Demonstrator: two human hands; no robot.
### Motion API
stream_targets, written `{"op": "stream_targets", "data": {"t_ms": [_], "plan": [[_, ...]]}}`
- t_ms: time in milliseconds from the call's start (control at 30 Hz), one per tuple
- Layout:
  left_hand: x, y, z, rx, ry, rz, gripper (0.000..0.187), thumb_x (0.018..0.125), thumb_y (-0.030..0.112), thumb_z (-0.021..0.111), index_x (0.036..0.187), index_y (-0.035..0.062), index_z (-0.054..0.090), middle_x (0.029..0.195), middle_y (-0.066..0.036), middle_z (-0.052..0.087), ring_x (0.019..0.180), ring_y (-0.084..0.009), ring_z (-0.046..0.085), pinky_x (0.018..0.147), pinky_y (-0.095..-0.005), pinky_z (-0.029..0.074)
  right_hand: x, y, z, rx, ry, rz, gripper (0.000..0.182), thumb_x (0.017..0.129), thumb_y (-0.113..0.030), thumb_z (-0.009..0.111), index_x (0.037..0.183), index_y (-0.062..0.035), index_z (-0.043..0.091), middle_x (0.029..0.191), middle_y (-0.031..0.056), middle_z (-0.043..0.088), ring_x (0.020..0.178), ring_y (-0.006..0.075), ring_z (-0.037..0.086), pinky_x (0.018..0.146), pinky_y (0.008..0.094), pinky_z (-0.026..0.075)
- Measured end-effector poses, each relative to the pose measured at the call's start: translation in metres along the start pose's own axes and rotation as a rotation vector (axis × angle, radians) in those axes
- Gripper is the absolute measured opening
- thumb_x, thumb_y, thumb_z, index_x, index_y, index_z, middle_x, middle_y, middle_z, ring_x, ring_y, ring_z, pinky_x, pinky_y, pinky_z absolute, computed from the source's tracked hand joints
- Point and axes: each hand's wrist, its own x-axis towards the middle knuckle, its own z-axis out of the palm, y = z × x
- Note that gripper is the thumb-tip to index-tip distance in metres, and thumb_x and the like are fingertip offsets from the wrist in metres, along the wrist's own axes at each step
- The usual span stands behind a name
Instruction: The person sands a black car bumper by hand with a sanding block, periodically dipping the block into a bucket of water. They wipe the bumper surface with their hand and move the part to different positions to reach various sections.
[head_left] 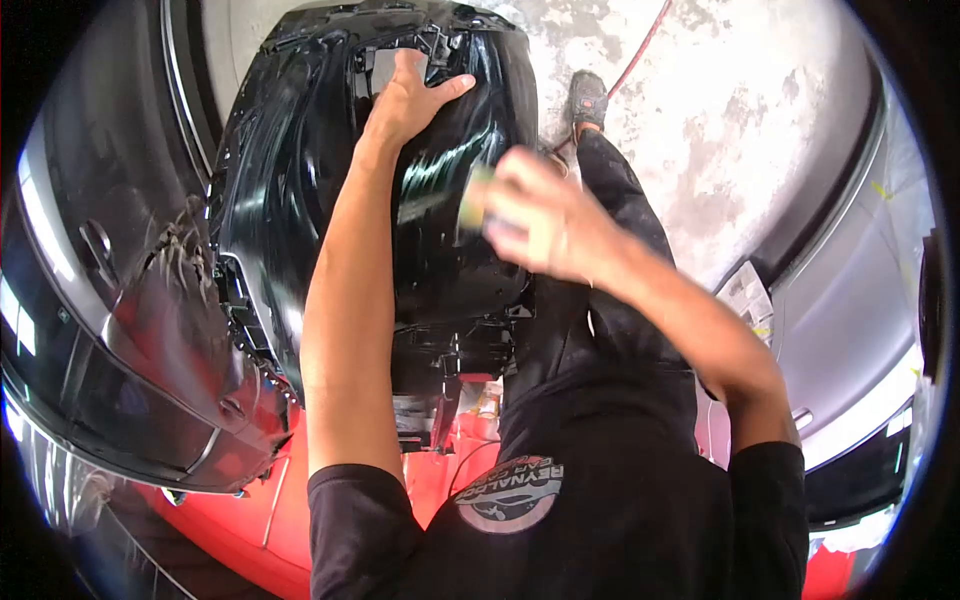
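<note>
A large glossy black car bumper lies in front of me, with pale wet-looking streaks on its surface. At its far end, my left hand grips the edge of a cut-out, thumb stretched out over the black plastic and the other fingers mostly hidden. My right hand, smeared by motion, is closed around a small yellow-green sponge. The sponge is over the right part of the bumper, beside a streaked, shiny patch.
A dark car stands close on the left and a silver car on the right. Red bodywork shows below the bumper. A red hose runs over the stained concrete floor, near my shoe.
</note>
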Motion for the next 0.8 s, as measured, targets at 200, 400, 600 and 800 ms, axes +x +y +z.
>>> {"op": "stream_targets", "data": {"t_ms": [200,400,600,800], "plan": [[0.010,-0.002,0.002,-0.027,-0.014,-0.006,0.101,0.083,0.062,0.087,0.143,-0.0088,0.047,0.126,-0.032,0.067,0.119,-0.0368,0.067,0.102,-0.0437,0.054,-0.001,-0.011,0.005,-0.018,0.051,-0.054,0.034,0.084,-0.018,0.080,0.115,-0.0149,0.066,0.098,0.0097,0.054,0.089,0.0288,0.065,0.070,0.0417,0.060],[0.007,-0.002,0.001,0.030,0.052,0.091,0.102,0.083,0.062,0.088,0.143,-0.0100,0.047,0.118,-0.028,0.067,0.110,-0.0328,0.068,0.097,-0.0419,0.055,0.018,0.029,-0.004,-0.056,0.049,0.092,0.032,0.085,-0.018,0.080,0.114,-0.0182,0.067,0.098,0.0089,0.052,0.082,0.0270,0.064,0.065,0.0443,0.058],[0.008,-0.004,0.001,0.010,0.037,0.017,0.103,0.082,0.062,0.088,0.144,-0.0098,0.047,0.111,-0.024,0.068,0.104,-0.0308,0.068,0.093,-0.0405,0.056,-0.007,0.006,-0.001,0.020,0.052,-0.003,0.040,0.082,-0.018,0.082,0.120,-0.0154,0.067,0.102,0.0109,0.054,0.091,0.0302,0.065,0.071,0.0443,0.059],[0.007,0.007,-0.001,-0.004,-0.022,-0.036,0.102,0.083,0.061,0.088,0.145,-0.0090,0.046,0.128,-0.033,0.066,0.121,-0.0375,0.066,0.104,-0.0449,0.053,-0.012,-0.006,0.002,0.056,0.087,0.010,0.036,0.083,-0.019,0.082,0.116,-0.0142,0.069,0.103,0.0107,0.055,0.091,0.0292,0.065,0.072,0.0431,0.059]]}}
